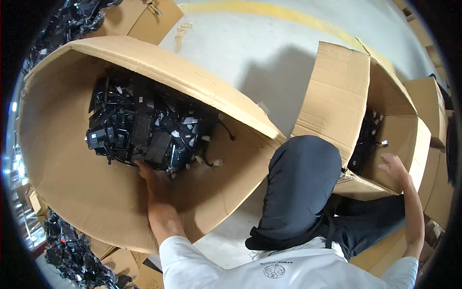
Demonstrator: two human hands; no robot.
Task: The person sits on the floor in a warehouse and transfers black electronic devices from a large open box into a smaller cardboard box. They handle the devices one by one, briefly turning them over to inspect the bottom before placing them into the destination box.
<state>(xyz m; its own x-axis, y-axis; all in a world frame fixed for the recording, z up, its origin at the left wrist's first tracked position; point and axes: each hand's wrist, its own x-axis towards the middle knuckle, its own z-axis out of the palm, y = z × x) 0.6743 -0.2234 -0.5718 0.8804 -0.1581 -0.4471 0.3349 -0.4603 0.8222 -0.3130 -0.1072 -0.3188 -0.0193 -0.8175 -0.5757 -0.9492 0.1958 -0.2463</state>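
Observation:
A big cardboard box (62, 178) on the left holds a pile of black plastic parts with cables and white connectors (144, 120). My left hand (147, 172) reaches into it and touches the near edge of the pile. Its fingers are partly hidden at the parts, so their grip does not show. At the right, a smaller cardboard box (332, 91) holds more black cabled parts (366, 139). Over this box's near right side is my right hand (395, 168), fingers apart and nothing in them. A white connector (384, 143) sticks out just beyond its fingertips.
My bent knee (308, 159) is between the two boxes. Crumpled black plastic wrap (72, 19) lies at the far left, and shiny black material (77, 255) at the near left. More cardboard boxes (428, 106) stand along the right. A yellow line (269, 10) crosses the grey floor.

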